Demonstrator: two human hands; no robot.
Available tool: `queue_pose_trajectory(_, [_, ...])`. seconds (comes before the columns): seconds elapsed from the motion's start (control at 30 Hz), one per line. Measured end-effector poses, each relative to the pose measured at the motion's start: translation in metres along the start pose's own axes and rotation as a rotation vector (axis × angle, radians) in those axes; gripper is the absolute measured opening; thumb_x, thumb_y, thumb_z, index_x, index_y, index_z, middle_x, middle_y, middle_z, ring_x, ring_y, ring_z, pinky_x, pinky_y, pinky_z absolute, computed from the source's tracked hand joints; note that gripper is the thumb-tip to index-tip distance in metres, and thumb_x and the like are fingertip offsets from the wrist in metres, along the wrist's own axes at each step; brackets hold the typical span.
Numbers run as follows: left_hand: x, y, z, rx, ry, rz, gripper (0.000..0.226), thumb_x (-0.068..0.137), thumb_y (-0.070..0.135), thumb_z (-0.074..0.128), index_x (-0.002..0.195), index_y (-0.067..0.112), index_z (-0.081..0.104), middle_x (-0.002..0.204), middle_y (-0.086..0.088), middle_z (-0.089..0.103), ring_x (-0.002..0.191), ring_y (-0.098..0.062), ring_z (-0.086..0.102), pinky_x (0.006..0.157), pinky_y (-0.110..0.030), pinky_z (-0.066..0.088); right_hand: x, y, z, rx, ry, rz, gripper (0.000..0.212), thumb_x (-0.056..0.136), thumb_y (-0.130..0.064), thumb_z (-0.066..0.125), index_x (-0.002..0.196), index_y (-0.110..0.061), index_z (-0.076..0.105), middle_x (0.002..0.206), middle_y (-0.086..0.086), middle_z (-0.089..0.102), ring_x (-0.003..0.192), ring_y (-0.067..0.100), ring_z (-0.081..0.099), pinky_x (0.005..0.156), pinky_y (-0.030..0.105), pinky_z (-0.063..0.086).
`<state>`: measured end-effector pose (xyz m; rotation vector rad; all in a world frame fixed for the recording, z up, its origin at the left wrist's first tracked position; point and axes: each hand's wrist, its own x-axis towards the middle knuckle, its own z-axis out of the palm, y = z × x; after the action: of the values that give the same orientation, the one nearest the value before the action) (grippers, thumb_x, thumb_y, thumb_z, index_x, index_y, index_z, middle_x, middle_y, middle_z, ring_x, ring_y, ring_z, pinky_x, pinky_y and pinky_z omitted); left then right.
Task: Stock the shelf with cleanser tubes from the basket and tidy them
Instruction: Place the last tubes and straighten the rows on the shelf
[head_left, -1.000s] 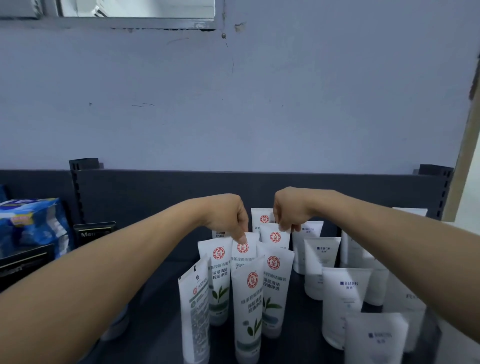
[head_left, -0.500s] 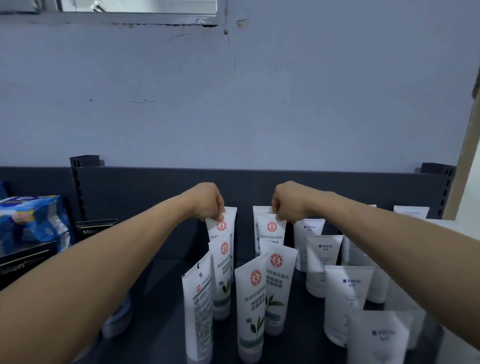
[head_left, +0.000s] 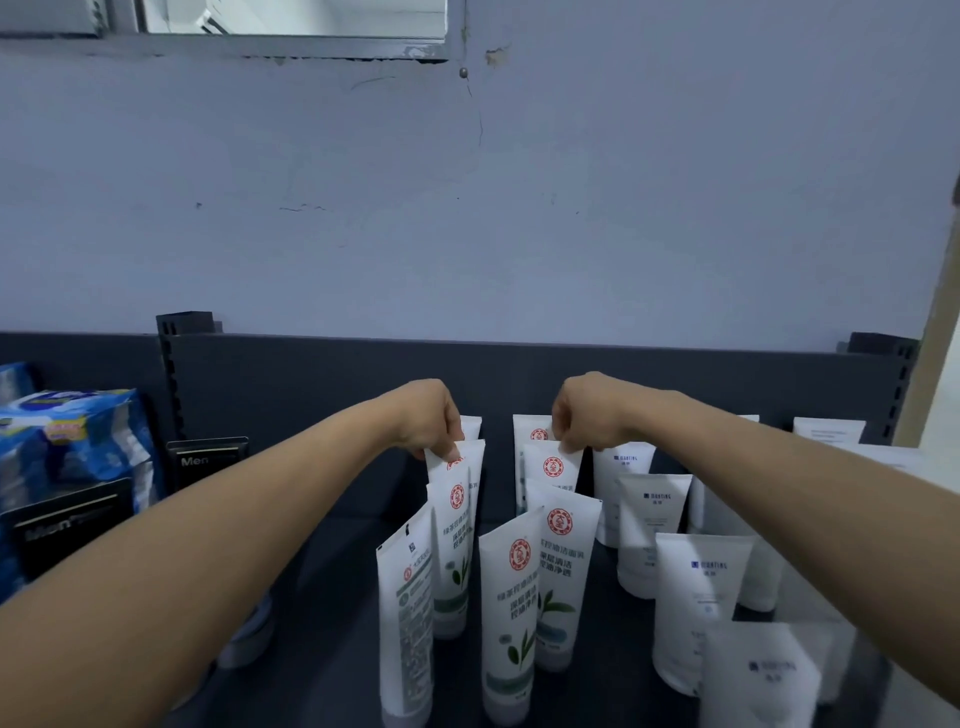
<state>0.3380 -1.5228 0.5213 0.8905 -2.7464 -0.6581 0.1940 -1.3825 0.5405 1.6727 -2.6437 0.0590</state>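
now, 2 red-logo tubes stand upright at the back of 2 rows on the shelf (head_left: 332, 545): the left tube (head_left: 457, 470) and the right tube (head_left: 553, 466), each held by its crimped top. the left hand (head_left: 428, 415) pinches the left tube's top with curled fingers; the right hand (head_left: 587, 410) pinches the right tube's the same way. ahead of them stand more of the brand, close together, the front tube (head_left: 511, 613) leaning a little and a turned tube (head_left: 408, 613) showing its back label. the risk, as i judge it: all stand on narrow caps, so a sideways tug or a brushing forearm could topple the front ones in a chain, perhaps into the white tubes (head_left: 652, 519) just to the right. the basket is out of view.
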Motion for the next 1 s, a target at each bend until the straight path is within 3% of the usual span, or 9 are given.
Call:
queue_pose_trajectory(0.07, [0.0, 0.0, -0.001, 0.012, -0.007, 0.0, 0.02, 0.08, 0.008, 0.072, 0.1, 0.004, 0.071, 0.112, -0.008, 0.069, 0.099, -0.025, 0.066, 0.068, -0.022, 0.055, -0.004, 0.0, -0.004, 0.008, 0.079, -0.008, 0.019, 0.087, -0.018, 0.065, 0.103, -0.01, 0.07, 0.105, 0.006, 0.07, 0.091, 0.022, 0.064, 0.082, 0.031, 0.053])
queue_pose_trajectory(0.17, [-0.007, 0.003, -0.005, 0.056, 0.054, 0.02, 0.017, 0.081, 0.011, 0.07, 0.097, 0.006, 0.071, 0.095, -0.001, 0.068, 0.086, -0.017, 0.063, 0.07, -0.023, 0.052, -0.014, -0.006, -0.009, 0.074, 0.124, -0.057, 0.014, 0.087, -0.024, 0.066, 0.086, -0.011, 0.07, 0.085, 0.004, 0.068, 0.079, 0.019, 0.06, 0.068, 0.026, 0.048])
queue_pose_trajectory(0.3, [-0.024, 0.016, -0.016, 0.092, 0.211, 0.041, 0.012, 0.083, 0.018, 0.067, 0.075, 0.01, 0.066, 0.066, 0.002, 0.058, 0.062, -0.011, 0.05, 0.056, -0.02, 0.04, -0.029, -0.016, -0.017, 0.188, -0.06, -0.124, 0.024, 0.088, -0.031, 0.064, 0.075, -0.012, 0.065, 0.073, 0.002, 0.066, 0.063, 0.015, 0.059, 0.064, 0.024, 0.048])
queue_pose_trajectory(0.4, [-0.042, 0.026, -0.021, 0.088, 0.126, 0.0, 0.021, 0.084, 0.028, 0.069, 0.075, 0.01, 0.064, 0.06, 0.001, 0.058, 0.055, -0.012, 0.051, 0.055, -0.02, 0.043, -0.033, -0.019, -0.019, 0.177, -0.207, -0.137, 0.023, 0.088, -0.032, 0.064, 0.074, -0.014, 0.064, 0.075, 0.002, 0.067, 0.063, 0.014, 0.059, 0.058, 0.02, 0.046])
queue_pose_trajectory(0.57, [-0.062, 0.034, -0.008, 0.164, -0.103, -0.172, 0.041, 0.08, 0.034, 0.073, 0.099, -0.001, 0.068, 0.076, -0.007, 0.061, 0.063, -0.018, 0.054, 0.059, -0.022, 0.048, -0.046, -0.016, -0.02, 0.161, -0.314, -0.17, 0.014, 0.085, -0.027, 0.069, 0.084, -0.013, 0.068, 0.078, 0.002, 0.066, 0.067, 0.016, 0.061, 0.058, 0.019, 0.046])
queue_pose_trajectory(0.67, [-0.064, 0.033, 0.002, 0.205, -0.087, -0.219, 0.037, 0.081, 0.026, 0.073, 0.103, -0.003, 0.068, 0.084, -0.01, 0.064, 0.065, -0.02, 0.057, 0.063, -0.024, 0.052, -0.051, -0.016, -0.014, 0.105, -0.319, -0.194, 0.01, 0.084, -0.021, 0.071, 0.081, -0.013, 0.066, 0.07, -0.001, 0.063, 0.062, 0.013, 0.061, 0.056, 0.019, 0.045])
queue_pose_trajectory(0.8, [-0.065, 0.033, 0.007, 0.202, -0.002, -0.229, 0.024, 0.083, 0.013, 0.07, 0.104, 0.003, 0.069, 0.101, -0.013, 0.071, 0.074, -0.02, 0.064, 0.076, -0.03, 0.059, -0.049, -0.014, -0.007, -0.078, -0.185, -0.231, 0.013, 0.089, -0.013, 0.06, 0.083, -0.003, 0.064, 0.085, 0.008, 0.068, 0.065, 0.014, 0.062, 0.053, 0.017, 0.042])
queue_pose_trajectory(0.93, [-0.067, 0.033, 0.007, 0.176, 0.032, -0.206, 0.018, 0.083, 0.008, 0.069, 0.101, 0.005, 0.071, 0.091, -0.006, 0.068, 0.076, -0.018, 0.064, 0.07, -0.024, 0.056, -0.048, -0.01, -0.005, -0.18, -0.135, -0.233, 0.021, 0.092, -0.015, 0.055, 0.096, 0.0, 0.069, 0.094, 0.008, 0.071, 0.055, 0.006, 0.053, 0.046, 0.01, 0.037])
queue_pose_trajectory(1.0, [-0.066, 0.031, 0.008, 0.186, 0.05, -0.208, 0.016, 0.083, 0.008, 0.068, 0.099, 0.006, 0.072, 0.09, -0.005, 0.069, 0.074, -0.018, 0.064, 0.071, -0.024, 0.055, -0.044, -0.009, -0.003, -0.161, -0.119, -0.225, 0.023, 0.091, -0.013, 0.056, 0.101, 0.002, 0.069, 0.098, 0.011, 0.072, 0.05, 0.004, 0.048, 0.048, 0.013, 0.037])
